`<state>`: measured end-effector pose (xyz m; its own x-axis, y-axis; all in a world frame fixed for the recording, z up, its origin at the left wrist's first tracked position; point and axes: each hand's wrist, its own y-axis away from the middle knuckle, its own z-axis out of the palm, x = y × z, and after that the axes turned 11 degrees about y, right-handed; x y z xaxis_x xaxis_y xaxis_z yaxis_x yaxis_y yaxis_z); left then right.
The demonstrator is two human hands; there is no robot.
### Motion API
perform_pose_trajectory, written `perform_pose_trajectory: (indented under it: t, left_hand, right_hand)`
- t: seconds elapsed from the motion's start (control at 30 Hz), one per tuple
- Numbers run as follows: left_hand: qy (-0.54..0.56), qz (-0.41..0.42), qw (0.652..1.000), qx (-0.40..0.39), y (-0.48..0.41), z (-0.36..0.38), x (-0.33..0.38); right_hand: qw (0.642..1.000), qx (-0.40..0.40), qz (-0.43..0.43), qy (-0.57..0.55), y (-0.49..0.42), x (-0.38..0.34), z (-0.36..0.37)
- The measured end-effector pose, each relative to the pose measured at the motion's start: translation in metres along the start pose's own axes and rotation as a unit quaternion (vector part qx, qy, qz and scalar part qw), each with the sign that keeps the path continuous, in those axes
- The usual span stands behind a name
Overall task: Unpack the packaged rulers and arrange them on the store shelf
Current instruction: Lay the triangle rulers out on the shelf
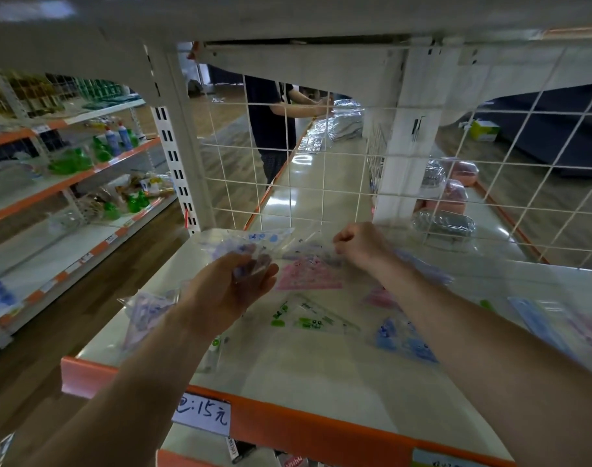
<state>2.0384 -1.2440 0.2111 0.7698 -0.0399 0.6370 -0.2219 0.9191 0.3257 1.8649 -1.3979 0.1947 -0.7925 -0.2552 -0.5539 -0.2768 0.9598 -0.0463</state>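
My left hand (234, 284) grips a clear plastic package (250, 242) of blue-printed triangular rulers above the white shelf (315, 375). My right hand (358, 246) is curled, pinching the package's clear edge or a transparent ruler at its right end. On the shelf lie a pink triangle ruler (308, 276), a green-printed clear triangle ruler (316, 318), a blue one (402, 338) and another pink one (380, 298). A second clear pack (146, 315) hangs under my left wrist.
A white wire grid (321, 170) backs the shelf, with an upright post (180, 139) at left. A person (271, 126) stands beyond it. An orange shelf lip carries a price tag (203, 414). Green bottles fill the left shelves (102, 153). More packs lie at the right (540, 321).
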Motion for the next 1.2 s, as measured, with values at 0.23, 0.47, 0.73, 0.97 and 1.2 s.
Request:
perform_pose_trajectory:
  t: [0.23, 0.47, 0.73, 0.97, 1.2]
  left_hand:
    - [-0.001, -0.002, 1.0, -0.001, -0.003, 0.0, 0.001]
    - [-0.004, 0.0, 1.0, -0.006, -0.004, 0.003, 0.004]
    - [-0.004, -0.007, 1.0, 0.004, -0.009, 0.002, 0.002]
    - [-0.023, 0.003, 1.0, 0.007, -0.005, 0.004, 0.004]
    - [-0.091, 0.028, 0.995, -0.014, 0.002, 0.009, 0.002]
  right_hand:
    - [0.997, 0.017, -0.051, 0.06, 0.007, -0.002, 0.001]
    - [0.993, -0.009, -0.09, 0.07, 0.016, 0.002, -0.005]
    - [0.996, 0.003, -0.071, 0.053, 0.015, 0.003, -0.009]
    - [0.992, -0.062, -0.004, 0.11, -0.004, -0.009, -0.008]
    - [0.998, -0.021, -0.052, 0.034, 0.011, -0.016, -0.021]
